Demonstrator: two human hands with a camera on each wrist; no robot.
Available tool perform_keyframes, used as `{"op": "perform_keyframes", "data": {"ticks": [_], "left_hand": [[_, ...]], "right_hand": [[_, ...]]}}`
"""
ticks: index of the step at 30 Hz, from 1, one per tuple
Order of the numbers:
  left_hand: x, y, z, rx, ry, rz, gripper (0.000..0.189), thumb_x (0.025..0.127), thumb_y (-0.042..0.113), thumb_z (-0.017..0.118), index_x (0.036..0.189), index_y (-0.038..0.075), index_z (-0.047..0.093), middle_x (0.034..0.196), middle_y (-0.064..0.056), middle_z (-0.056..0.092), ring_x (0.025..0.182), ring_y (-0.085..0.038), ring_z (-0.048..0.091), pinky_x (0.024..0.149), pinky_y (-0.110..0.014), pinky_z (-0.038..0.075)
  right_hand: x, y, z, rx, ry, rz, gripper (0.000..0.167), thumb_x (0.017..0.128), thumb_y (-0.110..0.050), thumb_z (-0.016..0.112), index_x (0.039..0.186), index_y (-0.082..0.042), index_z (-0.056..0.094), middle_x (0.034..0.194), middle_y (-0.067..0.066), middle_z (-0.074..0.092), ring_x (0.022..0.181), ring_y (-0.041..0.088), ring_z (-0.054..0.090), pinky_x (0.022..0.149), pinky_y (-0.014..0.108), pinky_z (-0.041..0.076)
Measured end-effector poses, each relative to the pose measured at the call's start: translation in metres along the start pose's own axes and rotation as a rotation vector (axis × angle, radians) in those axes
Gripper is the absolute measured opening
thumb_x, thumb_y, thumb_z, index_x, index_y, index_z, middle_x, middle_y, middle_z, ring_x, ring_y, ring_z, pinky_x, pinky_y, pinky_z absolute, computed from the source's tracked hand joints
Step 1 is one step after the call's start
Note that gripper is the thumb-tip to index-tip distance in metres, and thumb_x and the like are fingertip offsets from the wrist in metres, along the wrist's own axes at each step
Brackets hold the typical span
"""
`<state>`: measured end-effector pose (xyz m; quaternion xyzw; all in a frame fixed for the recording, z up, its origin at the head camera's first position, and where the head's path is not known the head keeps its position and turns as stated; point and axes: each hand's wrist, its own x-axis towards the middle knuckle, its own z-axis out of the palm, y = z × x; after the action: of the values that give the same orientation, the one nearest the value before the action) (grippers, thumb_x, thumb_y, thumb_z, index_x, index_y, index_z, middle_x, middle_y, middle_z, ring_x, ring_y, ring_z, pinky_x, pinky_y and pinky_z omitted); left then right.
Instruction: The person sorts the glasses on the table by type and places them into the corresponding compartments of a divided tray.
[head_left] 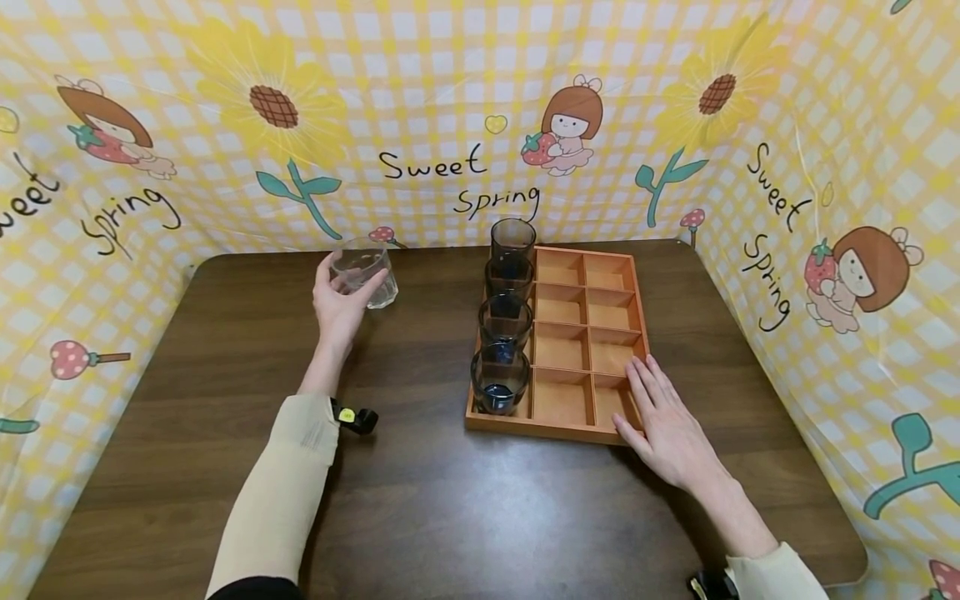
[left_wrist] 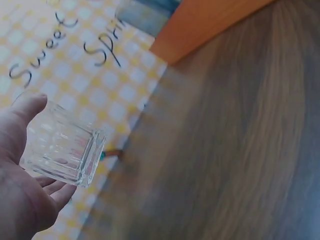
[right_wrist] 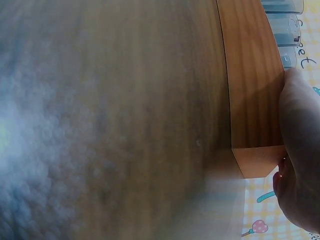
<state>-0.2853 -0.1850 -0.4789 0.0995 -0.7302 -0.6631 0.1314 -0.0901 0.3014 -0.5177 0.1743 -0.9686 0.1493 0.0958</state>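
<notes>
My left hand (head_left: 341, 304) grips a clear, faceted glass (head_left: 384, 292) at the back left of the table, thumb on one side and fingers on the other. In the left wrist view the glass (left_wrist: 65, 145) shows its thick square base, which appears raised off the table. A wooden compartment tray (head_left: 562, 397) lies right of the middle. Several dark tinted glasses (head_left: 501, 375) stand in its leftmost column. My right hand (head_left: 667, 425) rests on the tray's front right corner with fingers extended; in the right wrist view the fingertips are partly hidden.
The dark wooden table (head_left: 420, 483) has rounded corners. Yellow checked cloth (head_left: 420, 75) printed with flowers and figures hangs around its back and sides. The tray's other two columns hold bare compartments (head_left: 561, 346).
</notes>
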Motion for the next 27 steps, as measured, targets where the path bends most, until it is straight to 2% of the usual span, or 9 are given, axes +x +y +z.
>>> {"op": "perform_keyframes", "data": {"ticks": [4,11,15,17,22,27], "left_hand": [[-0.005,0.01,0.008,-0.043,-0.035,0.025,0.087,0.091,0.029,0.092,0.164,0.024,0.044,0.121,0.0,0.071,0.103,-0.006,0.067,0.086,-0.019,0.053],[-0.019,0.031,0.021,-0.108,-0.075,0.083,0.076,0.09,0.023,0.092,0.155,0.023,0.053,0.111,0.002,0.074,0.1,-0.008,0.07,0.09,-0.02,0.054],[-0.026,0.041,0.028,-0.15,-0.104,0.135,0.065,0.09,0.019,0.093,0.146,0.023,0.059,0.108,0.002,0.076,0.098,-0.007,0.073,0.086,-0.019,0.057],[-0.029,0.045,0.032,-0.165,-0.12,0.143,0.062,0.09,0.018,0.092,0.143,0.023,0.06,0.106,0.001,0.078,0.095,-0.007,0.074,0.079,-0.019,0.057],[-0.035,0.053,0.039,-0.169,-0.155,0.149,0.065,0.09,0.019,0.092,0.143,0.015,0.055,0.098,0.006,0.079,0.083,-0.004,0.073,0.065,-0.017,0.051],[-0.041,0.058,0.045,-0.155,-0.196,0.168,0.068,0.091,0.017,0.091,0.145,0.014,0.049,0.104,0.001,0.079,0.087,-0.005,0.073,0.073,-0.017,0.055]], "right_hand": [[0.0,0.0,0.0,0.002,-0.007,0.003,0.08,0.107,-0.033,0.067,0.168,0.008,0.034,0.175,0.028,0.036,0.168,0.046,0.024,0.132,0.015,-0.01],[0.0,-0.001,-0.001,0.002,-0.011,0.004,0.08,0.107,-0.032,0.066,0.167,0.008,0.034,0.175,0.028,0.036,0.168,0.046,0.024,0.133,0.017,-0.01],[0.0,-0.001,-0.002,0.006,-0.016,0.005,0.08,0.107,-0.033,0.066,0.168,0.008,0.033,0.175,0.029,0.036,0.168,0.046,0.023,0.133,0.017,-0.01],[0.0,-0.001,-0.002,0.009,-0.018,0.008,0.08,0.108,-0.033,0.066,0.168,0.008,0.033,0.175,0.029,0.035,0.168,0.046,0.023,0.133,0.017,-0.01],[0.0,-0.001,-0.002,0.011,-0.023,0.015,0.08,0.108,-0.033,0.065,0.168,0.008,0.032,0.176,0.028,0.034,0.168,0.046,0.022,0.135,0.021,-0.008],[0.0,0.0,-0.002,0.016,-0.029,0.016,0.08,0.108,-0.033,0.065,0.168,0.008,0.032,0.176,0.028,0.034,0.168,0.046,0.022,0.135,0.02,-0.008]]}}
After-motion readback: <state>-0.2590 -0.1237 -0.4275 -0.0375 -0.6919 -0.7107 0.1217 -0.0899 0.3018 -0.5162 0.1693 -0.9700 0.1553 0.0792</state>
